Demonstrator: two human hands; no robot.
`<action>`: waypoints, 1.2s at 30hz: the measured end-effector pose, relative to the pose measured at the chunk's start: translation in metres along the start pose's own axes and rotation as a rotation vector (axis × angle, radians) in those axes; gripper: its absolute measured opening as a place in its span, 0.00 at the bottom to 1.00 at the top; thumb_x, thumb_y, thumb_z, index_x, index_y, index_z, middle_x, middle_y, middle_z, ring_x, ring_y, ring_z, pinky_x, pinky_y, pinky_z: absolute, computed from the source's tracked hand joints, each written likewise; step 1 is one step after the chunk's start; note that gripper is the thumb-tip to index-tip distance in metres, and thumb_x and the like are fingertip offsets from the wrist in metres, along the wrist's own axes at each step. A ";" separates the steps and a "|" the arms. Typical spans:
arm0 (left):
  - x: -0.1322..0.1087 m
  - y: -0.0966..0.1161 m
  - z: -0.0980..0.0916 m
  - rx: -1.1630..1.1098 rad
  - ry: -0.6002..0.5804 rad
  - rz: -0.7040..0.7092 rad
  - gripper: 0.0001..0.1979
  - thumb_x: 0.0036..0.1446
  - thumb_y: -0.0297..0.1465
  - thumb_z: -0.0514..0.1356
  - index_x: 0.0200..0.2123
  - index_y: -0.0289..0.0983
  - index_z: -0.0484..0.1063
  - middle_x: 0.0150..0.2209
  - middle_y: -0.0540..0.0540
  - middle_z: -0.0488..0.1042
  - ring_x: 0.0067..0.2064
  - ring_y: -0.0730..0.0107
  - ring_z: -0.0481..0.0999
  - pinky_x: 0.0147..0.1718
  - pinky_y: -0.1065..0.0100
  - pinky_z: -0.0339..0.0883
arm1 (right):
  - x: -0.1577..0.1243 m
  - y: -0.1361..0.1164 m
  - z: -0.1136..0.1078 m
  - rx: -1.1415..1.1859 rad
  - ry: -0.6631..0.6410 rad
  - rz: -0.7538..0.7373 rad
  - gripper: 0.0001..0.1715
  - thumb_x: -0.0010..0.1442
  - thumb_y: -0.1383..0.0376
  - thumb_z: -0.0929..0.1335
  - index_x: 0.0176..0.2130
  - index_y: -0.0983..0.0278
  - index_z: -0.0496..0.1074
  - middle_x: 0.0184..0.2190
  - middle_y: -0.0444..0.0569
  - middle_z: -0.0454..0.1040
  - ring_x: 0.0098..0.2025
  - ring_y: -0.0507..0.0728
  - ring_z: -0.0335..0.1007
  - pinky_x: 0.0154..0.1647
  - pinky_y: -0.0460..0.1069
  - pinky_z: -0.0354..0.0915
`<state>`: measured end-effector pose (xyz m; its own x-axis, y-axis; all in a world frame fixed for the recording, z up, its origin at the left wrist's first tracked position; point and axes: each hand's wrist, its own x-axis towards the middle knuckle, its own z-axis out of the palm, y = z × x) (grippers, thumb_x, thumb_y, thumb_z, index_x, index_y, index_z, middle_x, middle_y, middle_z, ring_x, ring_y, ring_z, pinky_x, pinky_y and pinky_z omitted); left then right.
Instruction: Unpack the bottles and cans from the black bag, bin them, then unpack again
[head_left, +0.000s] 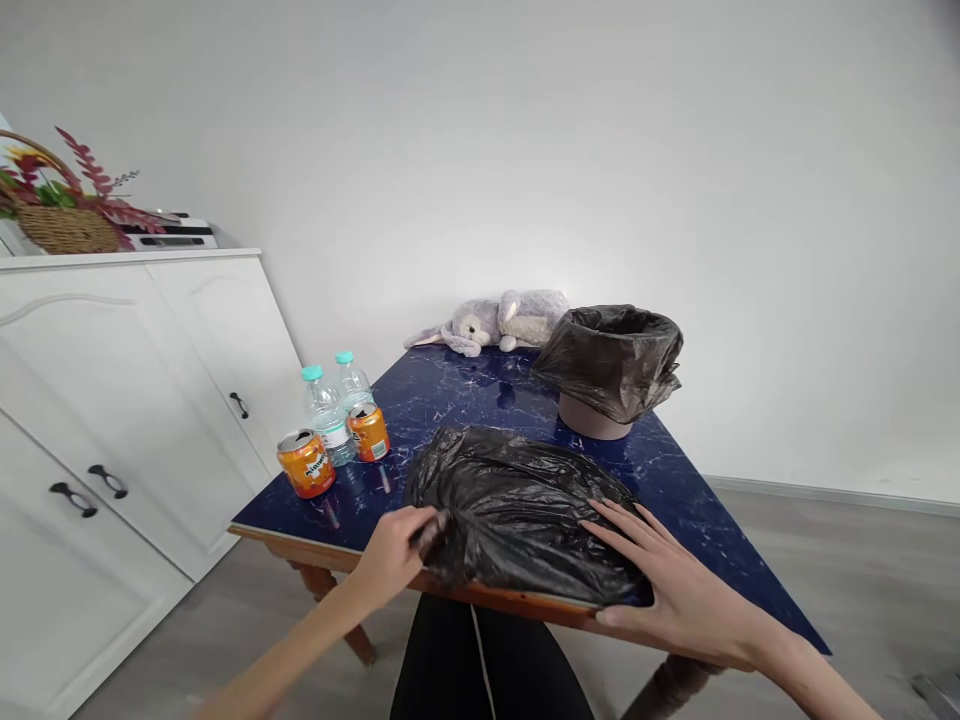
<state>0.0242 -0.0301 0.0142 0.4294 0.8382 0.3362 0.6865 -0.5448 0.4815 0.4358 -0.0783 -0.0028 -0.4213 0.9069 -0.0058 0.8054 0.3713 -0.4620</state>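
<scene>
A black plastic bag [517, 500] lies spread and crumpled along the front edge of the blue marbled table [420, 385]. At its left end my left hand [397, 550] pinches a gathered bit of the plastic, fingers closed round it. My right hand [667, 575] rests on the bag's right side with fingers stretched and apart, its thumb by the table edge. Behind the bag stands a bin [594, 418] whose rim is covered by a black bin liner [619, 365] folded down over the outside.
Two orange drink cans [306, 465] and two clear bottles with turquoise caps [326, 405] stand at the table's left edge. A grey plush rabbit [480, 322] lies at the back by the wall. On the left, a white cabinet [127, 380] carries a wicker flower basket [67, 228].
</scene>
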 end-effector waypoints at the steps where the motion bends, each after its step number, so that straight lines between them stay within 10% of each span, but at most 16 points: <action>1: 0.011 0.003 -0.005 -0.017 0.028 -0.078 0.18 0.72 0.38 0.51 0.42 0.37 0.80 0.36 0.43 0.84 0.38 0.55 0.83 0.38 0.63 0.72 | 0.001 0.001 0.001 -0.002 0.040 -0.002 0.50 0.62 0.36 0.70 0.74 0.44 0.58 0.78 0.42 0.47 0.79 0.74 0.37 0.77 0.74 0.42; 5: 0.063 0.001 -0.028 0.044 0.041 -0.230 0.18 0.70 0.39 0.50 0.36 0.38 0.76 0.33 0.45 0.82 0.38 0.56 0.82 0.37 0.65 0.70 | 0.019 0.013 0.003 0.036 0.282 0.027 0.33 0.72 0.40 0.59 0.54 0.53 0.82 0.64 0.51 0.74 0.67 0.72 0.67 0.70 0.69 0.59; 10: 0.111 -0.011 -0.049 0.160 0.015 -0.313 0.11 0.65 0.37 0.58 0.40 0.37 0.76 0.36 0.39 0.83 0.41 0.48 0.84 0.40 0.59 0.72 | 0.054 0.029 0.002 0.048 0.352 0.306 0.36 0.74 0.44 0.53 0.32 0.55 0.78 0.34 0.56 0.83 0.46 0.73 0.82 0.41 0.57 0.68; 15: 0.107 0.032 -0.037 0.350 0.229 0.019 0.25 0.66 0.28 0.54 0.65 0.36 0.65 0.68 0.34 0.68 0.71 0.49 0.65 0.69 0.47 0.57 | 0.067 0.023 -0.001 -0.123 0.368 0.437 0.27 0.75 0.51 0.55 0.44 0.58 0.77 0.36 0.57 0.83 0.42 0.72 0.82 0.38 0.56 0.68; 21: 0.107 0.066 0.018 0.386 -0.052 0.399 0.25 0.77 0.42 0.47 0.69 0.38 0.64 0.74 0.39 0.60 0.78 0.51 0.50 0.75 0.47 0.47 | 0.063 -0.024 -0.003 -0.264 0.719 0.172 0.29 0.76 0.51 0.56 0.62 0.63 0.72 0.60 0.63 0.75 0.66 0.74 0.66 0.65 0.69 0.60; 28: 0.123 0.019 0.066 0.331 -0.289 0.148 0.38 0.75 0.53 0.38 0.78 0.40 0.47 0.78 0.41 0.50 0.79 0.48 0.44 0.76 0.42 0.38 | 0.087 -0.014 0.033 -0.373 0.442 0.109 0.35 0.77 0.50 0.53 0.74 0.57 0.61 0.76 0.54 0.56 0.79 0.72 0.40 0.75 0.72 0.44; 36: 0.079 -0.064 0.033 0.414 -0.240 0.043 0.32 0.77 0.50 0.40 0.76 0.44 0.55 0.77 0.46 0.53 0.78 0.54 0.49 0.75 0.47 0.45 | 0.091 0.030 0.052 -0.422 0.352 0.088 0.34 0.78 0.49 0.51 0.75 0.53 0.59 0.77 0.49 0.53 0.79 0.66 0.44 0.77 0.66 0.48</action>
<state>0.0333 0.0720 -0.0166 0.5526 0.8234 0.1293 0.8201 -0.5648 0.0915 0.4003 0.0050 -0.0629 -0.2388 0.9229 0.3021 0.9587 0.2736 -0.0778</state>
